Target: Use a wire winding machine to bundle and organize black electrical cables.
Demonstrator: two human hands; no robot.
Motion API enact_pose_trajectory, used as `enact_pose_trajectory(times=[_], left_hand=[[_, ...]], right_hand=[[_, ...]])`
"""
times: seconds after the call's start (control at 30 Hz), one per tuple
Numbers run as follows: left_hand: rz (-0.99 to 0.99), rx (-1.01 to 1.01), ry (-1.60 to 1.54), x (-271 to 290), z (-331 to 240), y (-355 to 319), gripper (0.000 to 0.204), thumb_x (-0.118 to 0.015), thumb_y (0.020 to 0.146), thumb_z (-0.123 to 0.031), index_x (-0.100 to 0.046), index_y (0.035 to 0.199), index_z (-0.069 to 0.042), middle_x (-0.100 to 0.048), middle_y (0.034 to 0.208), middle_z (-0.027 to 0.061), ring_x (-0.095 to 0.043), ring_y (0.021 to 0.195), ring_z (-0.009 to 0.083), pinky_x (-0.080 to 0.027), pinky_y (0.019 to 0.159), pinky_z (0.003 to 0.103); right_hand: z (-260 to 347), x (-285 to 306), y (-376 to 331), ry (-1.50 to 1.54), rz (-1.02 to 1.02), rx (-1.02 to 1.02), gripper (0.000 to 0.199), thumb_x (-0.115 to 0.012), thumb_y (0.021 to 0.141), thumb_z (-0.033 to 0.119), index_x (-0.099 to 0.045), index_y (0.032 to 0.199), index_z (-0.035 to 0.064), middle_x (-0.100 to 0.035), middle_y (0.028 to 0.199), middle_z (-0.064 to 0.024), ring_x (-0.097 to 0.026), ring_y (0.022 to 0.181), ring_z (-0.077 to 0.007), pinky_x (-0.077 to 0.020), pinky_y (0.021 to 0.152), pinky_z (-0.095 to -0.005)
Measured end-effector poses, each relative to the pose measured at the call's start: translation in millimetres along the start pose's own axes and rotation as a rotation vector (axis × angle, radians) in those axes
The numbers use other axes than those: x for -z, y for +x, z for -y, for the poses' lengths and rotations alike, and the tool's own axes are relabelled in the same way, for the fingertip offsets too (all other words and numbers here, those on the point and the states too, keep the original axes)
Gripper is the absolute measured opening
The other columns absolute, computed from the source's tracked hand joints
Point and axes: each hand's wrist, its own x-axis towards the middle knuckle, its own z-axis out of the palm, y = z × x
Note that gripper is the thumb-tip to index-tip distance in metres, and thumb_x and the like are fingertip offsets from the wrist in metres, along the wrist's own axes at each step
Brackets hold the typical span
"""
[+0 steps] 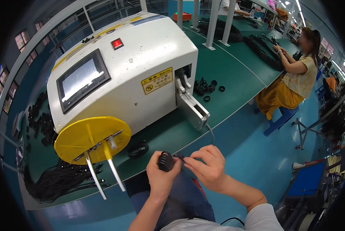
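Observation:
A small coil of black cable (165,161) is gripped in my left hand (160,178), its fingers wrapped round the loops. My right hand (209,167) is just to the right, thumb and fingertips pinched together. Between the two hands is a small dark piece (179,156), possibly the cable's end; it is too small to make out, and I cannot tell which hand grips it. Both hands are above my lap, in front of the table edge. Another black cable coil (138,149) lies on the green table beyond my left hand.
A white machine (153,46) with a screen (84,80), a yellow disc (103,127) with metal prongs and a jutting metal arm (193,107) fills the table. Loose cables (57,183) lie left, black rings (205,87) right. A co-worker (301,73) sits farther right.

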Motion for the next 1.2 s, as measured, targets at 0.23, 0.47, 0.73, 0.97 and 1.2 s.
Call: enact_pose_trajectory(times=[0.23,0.47,0.73,0.97,1.2], left_hand=[[-0.014,-0.067,0.107,11.5,-2.8,-9.1,0.023,-0.068,0.073,0.006,-0.049,0.081,-0.004,-0.059,0.074,0.0035,-0.053,0.059,0.0063,-0.043,0.051,0.019],[-0.047,-0.231,0.265,17.6,-8.6,-17.0,0.021,-0.070,0.072,0.005,-0.053,0.082,-0.002,-0.058,0.074,0.0014,-0.056,0.067,0.0068,-0.046,0.060,0.019],[-0.023,-0.370,0.390,25.8,-15.8,-23.8,0.023,-0.071,0.069,0.006,-0.054,0.082,-0.003,-0.058,0.072,0.0009,-0.055,0.067,0.0069,-0.045,0.061,0.020],[0.049,-0.034,0.015,38.2,-17.6,-22.6,0.026,-0.070,0.069,0.007,-0.053,0.085,-0.004,-0.058,0.071,0.0023,-0.054,0.061,0.0074,-0.043,0.052,0.020],[0.034,-0.034,-0.031,42.3,-14.6,-25.6,0.025,-0.070,0.071,0.006,-0.052,0.086,-0.004,-0.059,0.073,0.0025,-0.056,0.063,0.0077,-0.044,0.053,0.020]], right_hand=[[5.7,-11.2,3.8,0.087,0.057,-0.044,0.020,-0.073,0.061,0.001,-0.065,0.079,0.0024,-0.061,0.077,-0.0061,-0.057,0.070,-0.0234,-0.0445,0.059,-0.0326],[14.5,-11.8,11.1,0.172,0.128,-0.067,0.017,-0.072,0.063,-0.001,-0.064,0.078,0.0016,-0.061,0.074,-0.0070,-0.058,0.067,-0.0227,-0.0471,0.056,-0.0324],[26.4,-13.5,18.2,0.061,0.213,-0.021,0.014,-0.067,0.061,-0.006,-0.059,0.071,0.0015,-0.060,0.071,-0.0070,-0.058,0.066,-0.0212,-0.0469,0.051,-0.0305],[30.3,-9.7,21.5,0.445,0.329,-0.315,0.011,-0.064,0.065,-0.007,-0.057,0.072,-0.0008,-0.058,0.070,-0.0075,-0.056,0.062,-0.0167,-0.0466,0.052,-0.0269],[38.7,-12.3,20.5,0.532,0.325,-0.496,0.008,-0.063,0.071,-0.007,-0.058,0.074,-0.0017,-0.058,0.071,-0.0070,-0.055,0.060,-0.0141,-0.0462,0.054,-0.0249]])
